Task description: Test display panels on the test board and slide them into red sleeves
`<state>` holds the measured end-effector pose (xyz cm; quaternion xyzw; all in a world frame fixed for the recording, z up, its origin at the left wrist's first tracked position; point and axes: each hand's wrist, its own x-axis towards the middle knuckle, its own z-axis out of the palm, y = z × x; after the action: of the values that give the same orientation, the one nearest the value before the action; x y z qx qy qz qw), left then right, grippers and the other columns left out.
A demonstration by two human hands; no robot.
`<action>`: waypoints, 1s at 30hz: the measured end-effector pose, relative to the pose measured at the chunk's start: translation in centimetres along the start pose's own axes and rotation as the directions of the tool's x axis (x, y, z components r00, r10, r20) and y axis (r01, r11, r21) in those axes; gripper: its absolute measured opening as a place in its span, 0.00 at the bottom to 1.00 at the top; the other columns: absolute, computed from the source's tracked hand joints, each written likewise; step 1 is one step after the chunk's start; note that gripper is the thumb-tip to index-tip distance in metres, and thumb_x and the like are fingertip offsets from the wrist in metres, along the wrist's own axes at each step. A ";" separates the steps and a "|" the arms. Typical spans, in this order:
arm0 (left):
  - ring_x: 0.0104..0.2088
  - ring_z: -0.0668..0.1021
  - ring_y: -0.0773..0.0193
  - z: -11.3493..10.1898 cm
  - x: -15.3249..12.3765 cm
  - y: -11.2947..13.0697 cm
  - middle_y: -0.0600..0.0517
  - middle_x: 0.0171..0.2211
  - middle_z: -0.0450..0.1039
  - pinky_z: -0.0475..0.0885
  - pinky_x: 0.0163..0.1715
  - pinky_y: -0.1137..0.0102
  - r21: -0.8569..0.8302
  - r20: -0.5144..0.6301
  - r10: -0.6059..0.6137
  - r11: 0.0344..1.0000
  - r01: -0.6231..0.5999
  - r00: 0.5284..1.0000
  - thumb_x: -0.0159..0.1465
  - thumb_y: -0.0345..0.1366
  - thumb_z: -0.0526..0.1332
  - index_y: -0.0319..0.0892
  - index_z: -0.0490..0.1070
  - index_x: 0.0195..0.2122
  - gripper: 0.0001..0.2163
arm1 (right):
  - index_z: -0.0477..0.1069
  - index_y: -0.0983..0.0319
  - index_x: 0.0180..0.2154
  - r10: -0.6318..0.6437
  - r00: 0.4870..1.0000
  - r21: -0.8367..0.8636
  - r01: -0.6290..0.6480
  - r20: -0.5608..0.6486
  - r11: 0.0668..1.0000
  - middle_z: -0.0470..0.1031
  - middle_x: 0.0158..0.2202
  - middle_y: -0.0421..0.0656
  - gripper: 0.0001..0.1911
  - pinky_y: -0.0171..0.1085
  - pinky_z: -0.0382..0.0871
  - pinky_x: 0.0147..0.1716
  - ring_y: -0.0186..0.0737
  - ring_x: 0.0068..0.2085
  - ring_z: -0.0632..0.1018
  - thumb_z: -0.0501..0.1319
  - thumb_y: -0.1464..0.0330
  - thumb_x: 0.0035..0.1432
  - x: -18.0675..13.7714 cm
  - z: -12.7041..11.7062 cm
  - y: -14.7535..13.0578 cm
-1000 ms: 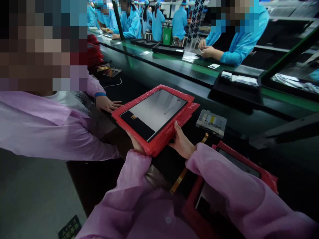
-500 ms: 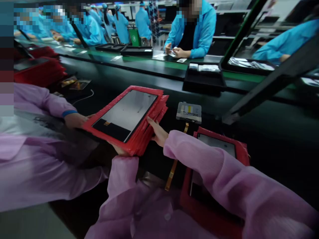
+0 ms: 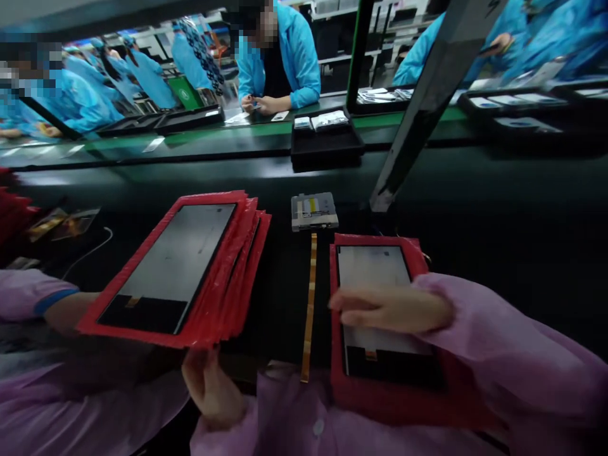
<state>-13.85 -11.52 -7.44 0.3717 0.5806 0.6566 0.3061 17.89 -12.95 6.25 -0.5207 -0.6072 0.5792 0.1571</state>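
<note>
While your right hand [image 3: 389, 309] is over the red-framed screen [image 3: 370, 266] at right — grip holding nothing, fingers outstretched, contact unclear — your left hand [image 3: 213, 386] curls at the near edge of the red stack [image 3: 180, 266] at left; whether that grip closes on it, I cannot tell. Between screen and stack lies a gold strip [image 3: 310, 304].

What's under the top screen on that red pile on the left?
Under the top screen are more red wrappers, their edges sticking out along the right side. Whatever lies deeper between them is covered, so I can't tell.
</note>
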 end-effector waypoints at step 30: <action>0.55 0.73 0.51 1.9 -13.4 2.3 0.44 0.49 0.75 0.67 0.59 0.57 0.722 0.509 -0.830 0.556 0.412 0.228 0.52 0.57 0.64 0.41 0.74 0.45 0.28 | 0.60 0.61 0.28 0.203 0.639 -0.085 -0.391 -0.742 0.917 0.71 0.30 0.43 0.18 0.36 0.58 0.32 0.37 0.30 0.70 0.46 0.57 0.64 -7.6 1.1 12.3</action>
<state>-5.00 -22.03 -6.82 0.4121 0.5959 0.0629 0.6864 25.63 -22.33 -1.56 -0.8132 -0.4665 0.2693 0.2205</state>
